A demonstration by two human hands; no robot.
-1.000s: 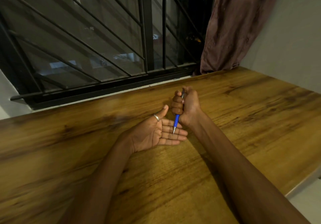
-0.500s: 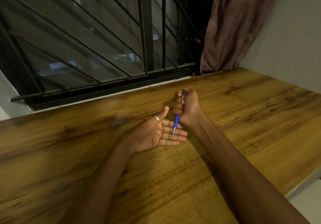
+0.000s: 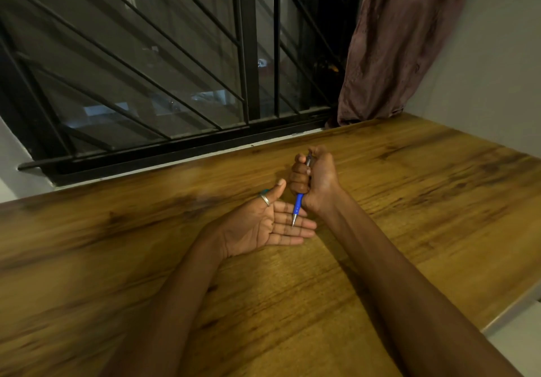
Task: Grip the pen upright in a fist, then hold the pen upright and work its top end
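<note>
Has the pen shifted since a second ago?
No. The pen stays in the right hand, its tip over the left hand fingers, same distance from the window frame.

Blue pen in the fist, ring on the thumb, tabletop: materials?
Blue pen with silver tip: apparently plastic barrel, glossy; tip looks metal, bright glint. Silver band ring: probably polished metal, shiny. Brown wood-grain tabletop: wood or laminate, satin sheen; streaky grain, can't tell which.

The right hand (image 3: 314,180) hides most of the pen (image 3: 298,205) inside its fist (only the blue tip end and a grey top show), while both forearms leave the bottom edge.
</note>
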